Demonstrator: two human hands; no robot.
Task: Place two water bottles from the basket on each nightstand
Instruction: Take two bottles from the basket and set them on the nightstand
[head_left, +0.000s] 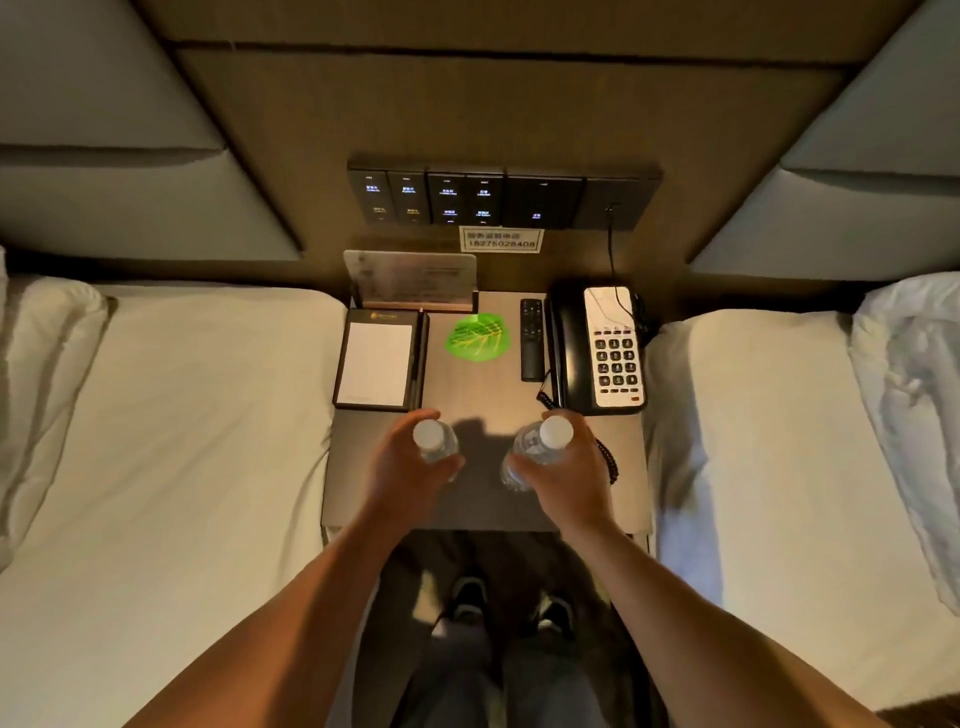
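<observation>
Head view: left hand (402, 462) and right hand (566, 467) each wrap fingers around an upright bottle, left bottle (434, 439), right bottle (543, 441), over the nightstand's (483, 499) near part. Best lowered straight, clear of the phone cord (608, 457).

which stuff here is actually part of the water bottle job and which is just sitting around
Part of the job:
- clear plastic water bottle with white cap in the left hand
- second clear white-capped bottle in the right hand
- dark wooden nightstand

Just lying about:
- black and white desk telephone
- slim black remote control
- white notepad in black holder
- green leaf-shaped card
</observation>
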